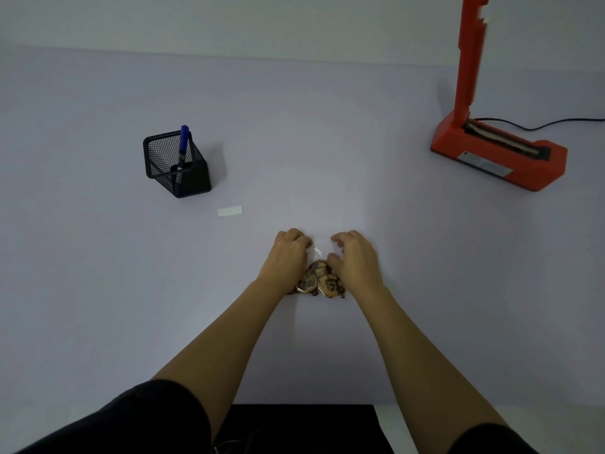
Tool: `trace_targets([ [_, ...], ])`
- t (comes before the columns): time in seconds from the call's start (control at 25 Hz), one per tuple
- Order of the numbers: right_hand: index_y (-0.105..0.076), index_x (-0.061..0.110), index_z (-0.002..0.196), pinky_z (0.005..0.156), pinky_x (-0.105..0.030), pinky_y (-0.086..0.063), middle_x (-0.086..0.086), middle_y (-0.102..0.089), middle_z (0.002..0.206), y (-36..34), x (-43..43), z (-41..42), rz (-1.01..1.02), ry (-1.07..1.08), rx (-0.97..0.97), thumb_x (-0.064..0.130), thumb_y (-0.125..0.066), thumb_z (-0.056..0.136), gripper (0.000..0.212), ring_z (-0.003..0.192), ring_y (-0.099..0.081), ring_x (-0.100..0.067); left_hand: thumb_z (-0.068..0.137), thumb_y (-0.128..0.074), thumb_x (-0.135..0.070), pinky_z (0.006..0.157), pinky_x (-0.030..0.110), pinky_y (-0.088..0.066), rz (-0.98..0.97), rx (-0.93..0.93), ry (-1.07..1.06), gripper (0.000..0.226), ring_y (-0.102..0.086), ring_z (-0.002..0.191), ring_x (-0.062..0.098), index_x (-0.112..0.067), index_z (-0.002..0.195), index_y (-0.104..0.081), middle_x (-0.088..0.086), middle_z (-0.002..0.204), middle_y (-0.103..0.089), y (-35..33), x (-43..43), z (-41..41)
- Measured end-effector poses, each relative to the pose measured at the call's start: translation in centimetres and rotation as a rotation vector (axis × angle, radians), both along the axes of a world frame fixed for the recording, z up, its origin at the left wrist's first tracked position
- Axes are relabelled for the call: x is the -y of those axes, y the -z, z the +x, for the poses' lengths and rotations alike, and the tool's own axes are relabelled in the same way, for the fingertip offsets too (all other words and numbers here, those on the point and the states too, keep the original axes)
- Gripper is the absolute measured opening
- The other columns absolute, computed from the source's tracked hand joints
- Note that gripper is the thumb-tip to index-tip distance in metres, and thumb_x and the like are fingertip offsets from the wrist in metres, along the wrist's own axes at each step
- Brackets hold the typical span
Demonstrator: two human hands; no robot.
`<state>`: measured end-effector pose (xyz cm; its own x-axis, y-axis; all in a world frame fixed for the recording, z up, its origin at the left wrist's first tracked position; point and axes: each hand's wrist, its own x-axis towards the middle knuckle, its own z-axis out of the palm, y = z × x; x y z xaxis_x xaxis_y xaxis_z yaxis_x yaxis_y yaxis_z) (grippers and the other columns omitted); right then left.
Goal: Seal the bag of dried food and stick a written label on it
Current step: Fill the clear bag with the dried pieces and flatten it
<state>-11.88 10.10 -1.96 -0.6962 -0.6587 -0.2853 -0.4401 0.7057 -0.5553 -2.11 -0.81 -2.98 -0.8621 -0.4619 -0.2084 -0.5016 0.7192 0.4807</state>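
A clear plastic bag (322, 249) with brown dried food pieces (322, 283) in its near end lies on the white table in the middle. My left hand (288, 257) grips the bag's left side and my right hand (355, 258) grips its right side, fingers curled near the far, empty end. Both hands cover much of the bag. A small blank white label (229, 211) lies flat to the left. A blue marker (183, 149) stands in a black mesh holder (175, 167) further left.
An orange heat sealer (497, 152) sits at the far right with its arm raised upright (469, 54) and a black cable (556, 122) running off right. The table's near edge (425, 406) lies close to my body.
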Motion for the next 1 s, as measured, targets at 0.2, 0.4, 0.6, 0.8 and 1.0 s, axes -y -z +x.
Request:
trace_targets([
  [0.2,-0.052,0.004,0.123,0.093,-0.035,-0.045,-0.012,-0.051,0.118,0.1,0.1,-0.3,0.025,-0.087,0.031,0.006,-0.063,0.082,0.042,0.107,-0.052,-0.026,0.085,-0.054,-0.002,0.093,0.028,-0.035,0.049,0.056,0.015,0.033,-0.048,0.109,0.032,-0.002,0.117,-0.058,0.014,0.119,-0.054,-0.3,0.9,0.1],
  [0.4,-0.068,0.01,0.103,0.076,-0.026,-0.044,-0.007,-0.057,0.098,0.2,0.0,-0.2,-0.031,-0.271,0.041,-0.005,-0.052,0.084,0.029,0.088,-0.056,-0.022,0.084,-0.059,-0.006,0.094,0.031,-0.039,0.126,0.077,-0.048,0.032,-0.048,0.108,0.031,-0.005,0.116,-0.059,0.014,0.117,-0.053,-0.4,1.2,-0.2],
  [0.6,-0.072,0.008,0.095,0.075,-0.023,-0.046,-0.008,-0.067,0.094,-0.4,-0.2,-2.1,0.008,-0.296,0.048,0.0,-0.058,0.08,0.022,0.077,-0.056,-0.013,0.086,-0.059,-0.009,0.094,0.034,-0.043,0.161,0.116,-0.069,0.033,-0.05,0.11,0.031,-0.005,0.118,-0.056,0.015,0.118,-0.054,-0.1,1.3,-0.1],
  [0.8,-0.072,0.007,0.09,0.071,-0.023,-0.043,-0.008,-0.069,0.09,-1.6,-1.3,-4.3,0.127,-0.258,-0.004,0.009,-0.06,0.08,0.016,0.082,-0.062,-0.02,0.087,-0.058,-0.009,0.093,0.034,-0.043,0.166,0.136,-0.08,0.033,-0.05,0.111,0.031,-0.004,0.12,-0.055,0.015,0.119,-0.053,0.0,1.2,-0.3],
  [1.0,-0.072,0.009,0.091,0.073,-0.019,-0.049,-0.004,-0.072,0.087,-1.7,1.2,-0.7,-0.052,-0.003,0.19,0.012,-0.064,0.081,0.014,0.077,-0.063,-0.012,0.086,-0.057,-0.008,0.092,0.033,-0.042,0.152,0.139,-0.079,0.033,-0.05,0.109,0.031,-0.003,0.119,-0.056,0.016,0.118,-0.054,-0.2,1.2,-0.3],
])
